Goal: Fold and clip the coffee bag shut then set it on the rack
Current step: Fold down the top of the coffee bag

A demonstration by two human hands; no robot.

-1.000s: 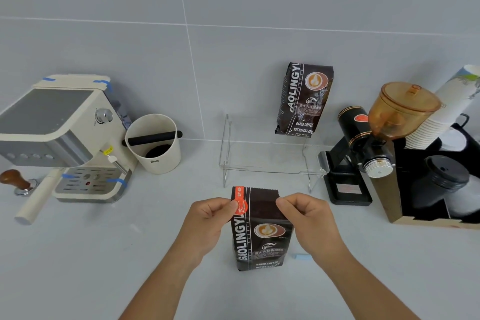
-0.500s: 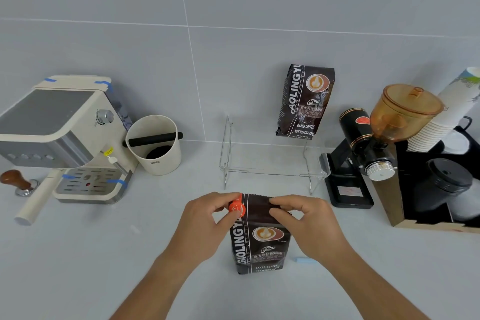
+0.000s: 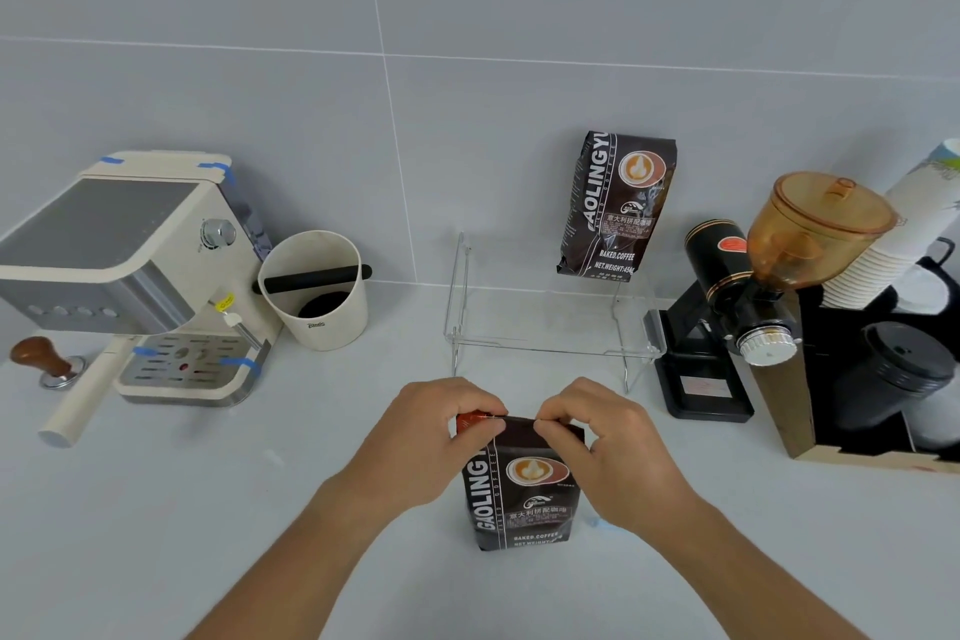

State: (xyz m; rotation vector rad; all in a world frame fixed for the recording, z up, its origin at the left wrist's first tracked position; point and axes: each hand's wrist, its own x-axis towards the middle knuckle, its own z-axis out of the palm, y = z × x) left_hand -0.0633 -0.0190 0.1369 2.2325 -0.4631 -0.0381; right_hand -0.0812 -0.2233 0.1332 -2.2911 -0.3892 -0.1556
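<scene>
A dark brown coffee bag (image 3: 524,494) with a latte logo stands upright on the grey counter in front of me. My left hand (image 3: 431,437) pinches its top left corner, where a red label shows. My right hand (image 3: 608,442) pinches the top right edge, and the top strip is bent over toward me. A light blue clip (image 3: 597,522) lies on the counter right of the bag, mostly hidden by my right wrist. The clear acrylic rack (image 3: 545,348) stands just behind the bag, with a second, matching coffee bag (image 3: 618,208) upright at its back right.
A cream espresso machine (image 3: 130,276) and a tamper (image 3: 44,364) are at the left. A white knock box (image 3: 314,291) stands beside them. A black grinder with an amber hopper (image 3: 748,296), stacked paper cups (image 3: 893,244) and black lids (image 3: 904,369) fill the right.
Both hands have rolled the bag's top downward and toward me, so the bag now stands shorter. My fingers have closed in toward the middle of the folded edge.
</scene>
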